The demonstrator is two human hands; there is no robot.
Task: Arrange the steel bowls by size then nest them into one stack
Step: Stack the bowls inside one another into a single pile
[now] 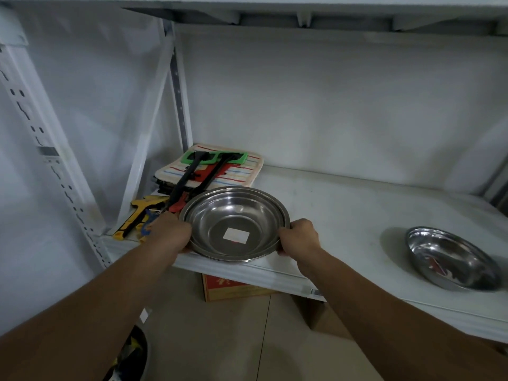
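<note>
Head view: our left hand (171, 233) and right hand (298, 237) clasp opposite rims of nested steel bowls (235, 224) at the shelf (343, 215) edge; lone steel bowl (450, 258) lies well right, nearer the right hand.

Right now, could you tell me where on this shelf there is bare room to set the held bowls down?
The widest bare patch of the shelf lies between the nested bowls, gripped by the left hand and right hand, and the lone bowl at right. The strip along the back wall is also bare. The left corner is crowded with the striped cloth and tools.
</note>
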